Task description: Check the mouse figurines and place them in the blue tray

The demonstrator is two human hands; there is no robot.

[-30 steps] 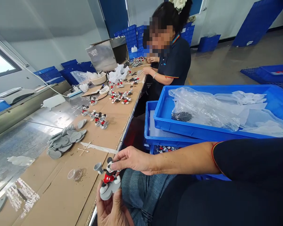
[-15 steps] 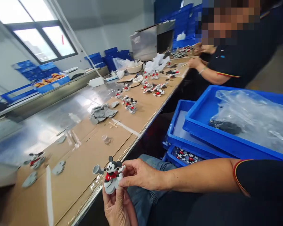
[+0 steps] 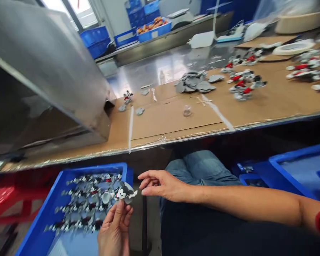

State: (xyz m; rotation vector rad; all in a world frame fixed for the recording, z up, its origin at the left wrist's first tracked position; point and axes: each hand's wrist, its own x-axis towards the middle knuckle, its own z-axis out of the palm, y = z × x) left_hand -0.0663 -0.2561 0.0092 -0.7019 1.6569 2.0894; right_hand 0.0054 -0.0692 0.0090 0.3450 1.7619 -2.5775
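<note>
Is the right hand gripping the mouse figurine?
No, the left hand alone holds the mouse figurine; the right hand hovers open beside it.

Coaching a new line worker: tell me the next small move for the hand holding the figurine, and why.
Probably ease the left hand leftward and down to lay the figurine into the blue tray. The figurine hangs just over the tray's right edge, the tray already holds rows of like figurines, and the right hand is open and apart from it.
</note>
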